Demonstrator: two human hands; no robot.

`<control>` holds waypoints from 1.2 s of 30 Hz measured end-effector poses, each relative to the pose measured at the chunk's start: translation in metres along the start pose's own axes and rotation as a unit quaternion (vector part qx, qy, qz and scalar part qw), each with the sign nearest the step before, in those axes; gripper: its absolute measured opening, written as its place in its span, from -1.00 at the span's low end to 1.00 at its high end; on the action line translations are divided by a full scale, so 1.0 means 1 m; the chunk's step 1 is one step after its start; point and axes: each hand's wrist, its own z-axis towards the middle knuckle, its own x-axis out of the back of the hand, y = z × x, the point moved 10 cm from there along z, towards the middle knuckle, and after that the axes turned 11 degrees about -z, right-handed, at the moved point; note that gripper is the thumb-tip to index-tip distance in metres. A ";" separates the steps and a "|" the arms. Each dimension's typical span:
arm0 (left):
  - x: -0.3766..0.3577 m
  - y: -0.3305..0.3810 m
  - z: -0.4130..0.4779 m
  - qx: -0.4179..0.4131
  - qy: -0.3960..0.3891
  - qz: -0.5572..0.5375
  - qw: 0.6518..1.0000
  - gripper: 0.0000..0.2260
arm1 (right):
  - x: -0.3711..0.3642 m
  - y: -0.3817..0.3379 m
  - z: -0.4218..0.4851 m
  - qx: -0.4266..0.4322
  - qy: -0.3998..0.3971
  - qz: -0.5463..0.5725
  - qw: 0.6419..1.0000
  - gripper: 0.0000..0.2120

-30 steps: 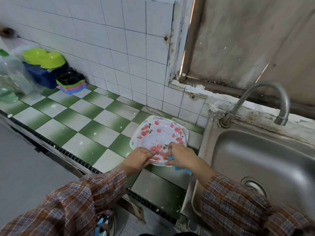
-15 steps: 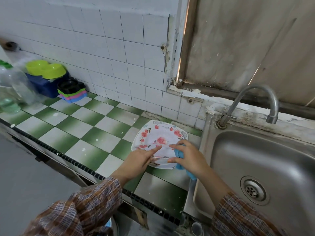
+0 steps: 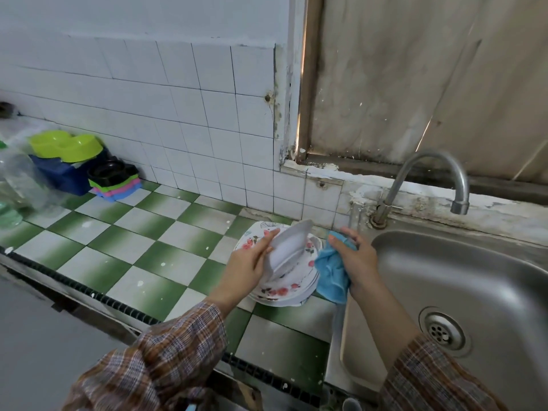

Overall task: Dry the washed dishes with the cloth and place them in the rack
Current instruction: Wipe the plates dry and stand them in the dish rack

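The left hand (image 3: 247, 268) grips a smooth white plate (image 3: 289, 244) by its rim, fingers curled over the edge, tilting it on edge. The right hand (image 3: 358, 259), just beside it, clutches a crumpled blue terry cloth (image 3: 330, 271). Under both lies a stack (image 3: 281, 292) of glossy round floral plates. Right of the hands is a steel sink (image 3: 474, 277) with a curved metal tap (image 3: 430, 173). The counter (image 3: 133, 247) is green-and-white checked tile and the wall (image 3: 178, 114) beyond is white tile. Far left sit lime plastic bowls (image 3: 66, 145).
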 end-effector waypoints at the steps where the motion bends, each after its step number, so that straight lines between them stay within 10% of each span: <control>1: 0.004 -0.001 0.004 0.012 0.026 -0.020 0.999 -0.60 | 0.002 0.002 -0.002 -0.021 -0.006 0.021 1.000 -0.65; 8: 0.037 0.018 0.013 0.093 0.222 -0.210 0.948 -0.67 | 0.025 -0.009 -0.018 -0.066 -0.049 0.042 0.996 -0.86; 13: 0.040 0.085 0.014 0.067 0.308 -0.293 0.903 -0.70 | 0.038 -0.073 -0.042 0.103 -0.040 -0.007 0.994 -0.81; 19: -0.009 0.204 0.003 0.003 0.308 -0.386 0.869 -0.70 | 0.034 -0.165 -0.128 0.572 -0.015 -0.248 0.782 -0.71; 26: -0.047 0.299 -0.011 -0.125 0.288 -0.284 0.906 -0.68 | 0.150 -0.218 -0.064 0.348 0.070 -0.071 0.932 -0.70; 28: -0.047 0.319 -0.015 -0.147 0.308 -0.283 0.896 -0.65 | 0.150 -0.223 -0.097 0.449 0.060 -0.150 0.879 -0.63; 32: -0.041 0.326 -0.020 -0.103 0.379 -0.380 0.837 -0.69 | 0.138 -0.199 -0.181 0.712 0.031 -0.270 0.647 -0.62; 36: -0.052 0.330 -0.025 -0.058 0.397 -0.462 0.791 -0.71 | 0.180 -0.191 -0.173 0.716 0.037 -0.237 0.656 -0.64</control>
